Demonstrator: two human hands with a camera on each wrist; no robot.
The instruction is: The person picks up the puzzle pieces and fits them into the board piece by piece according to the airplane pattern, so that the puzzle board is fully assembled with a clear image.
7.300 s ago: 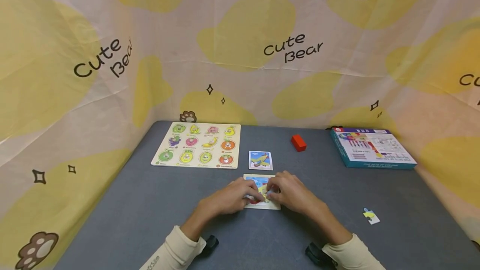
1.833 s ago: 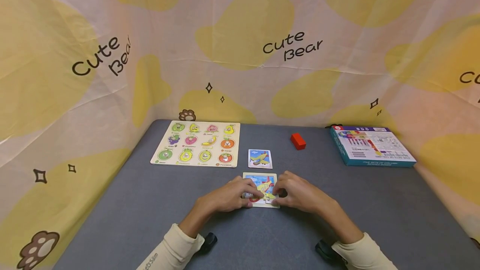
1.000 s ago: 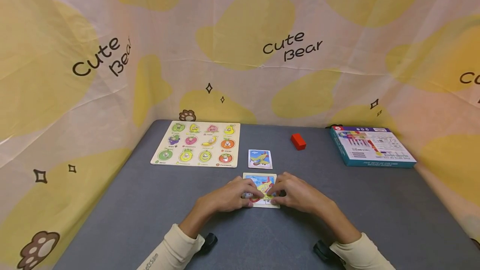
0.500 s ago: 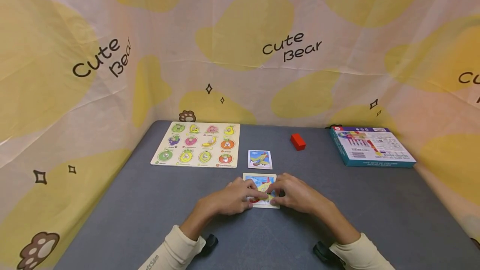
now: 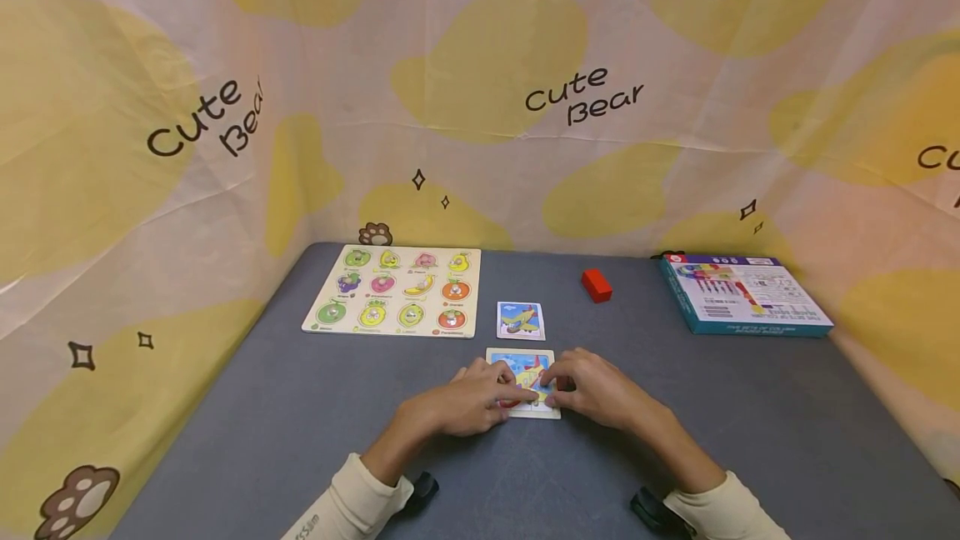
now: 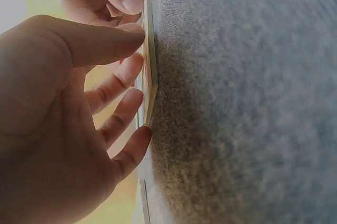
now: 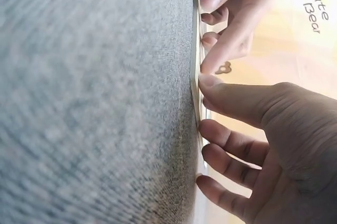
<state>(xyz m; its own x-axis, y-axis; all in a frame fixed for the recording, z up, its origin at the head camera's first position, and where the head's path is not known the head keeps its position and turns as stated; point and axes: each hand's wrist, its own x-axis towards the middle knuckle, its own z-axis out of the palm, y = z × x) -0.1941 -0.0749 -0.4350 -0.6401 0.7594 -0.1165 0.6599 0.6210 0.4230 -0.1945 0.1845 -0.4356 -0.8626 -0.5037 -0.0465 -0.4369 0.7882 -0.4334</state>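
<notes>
A small wooden jigsaw puzzle (image 5: 531, 362) with an aeroplane picture lies flat in its pale frame, between both hands. My left hand (image 5: 468, 398) reaches over it from the left. Its index finger lies extended on the lower middle of the picture, while the other fingertips rest along the left side. From the right, my right hand (image 5: 596, 388) touches the puzzle's right part with thumb and index fingertips. In the right wrist view, the other right fingers (image 7: 231, 163) are loosely bent near the board's edge. Part of the picture is hidden under the fingers.
Just behind the puzzle lies a matching aeroplane picture card (image 5: 521, 321). A fruit puzzle board (image 5: 397, 330) is at the back left. Farther back stand a red block (image 5: 597, 285) and, at the right, a flat teal box (image 5: 750, 298). Printed fabric (image 5: 480, 65) encloses the grey table (image 5: 300, 432).
The loose piece at the right of the table is gone from there since the oldest frame. The left index finger has slid right across the picture, and the right fingers have drawn back slightly.
</notes>
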